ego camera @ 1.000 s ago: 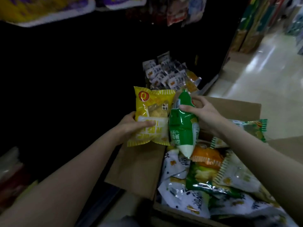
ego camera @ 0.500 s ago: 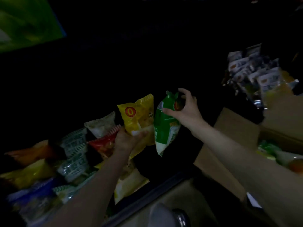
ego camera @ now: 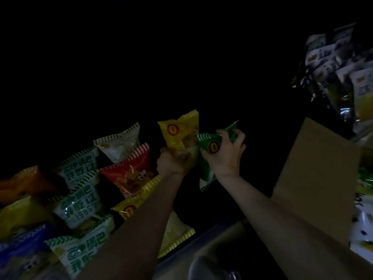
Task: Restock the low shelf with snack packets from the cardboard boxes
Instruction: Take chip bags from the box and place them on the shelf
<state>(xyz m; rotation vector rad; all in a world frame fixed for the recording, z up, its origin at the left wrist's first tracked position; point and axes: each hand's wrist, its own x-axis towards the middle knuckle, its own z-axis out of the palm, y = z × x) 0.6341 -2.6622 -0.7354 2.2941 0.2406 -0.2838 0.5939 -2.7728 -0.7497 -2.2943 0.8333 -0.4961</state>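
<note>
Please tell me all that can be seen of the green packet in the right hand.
The green packet is a glossy, puffed plastic snack bag with white stripes along its crimped ends and a red round logo with a yellow figure. It is tilted, its bottom hanging lower, half hidden by the wrist. The right hand grips its upper part, fingers curled round it. It appears to touch the yellow packet held by the left hand, before the dark shelf.

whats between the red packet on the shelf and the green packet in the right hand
In the head view, the yellow packet gripped by the left hand sits between the red packet and the green packet in the right hand.
</note>
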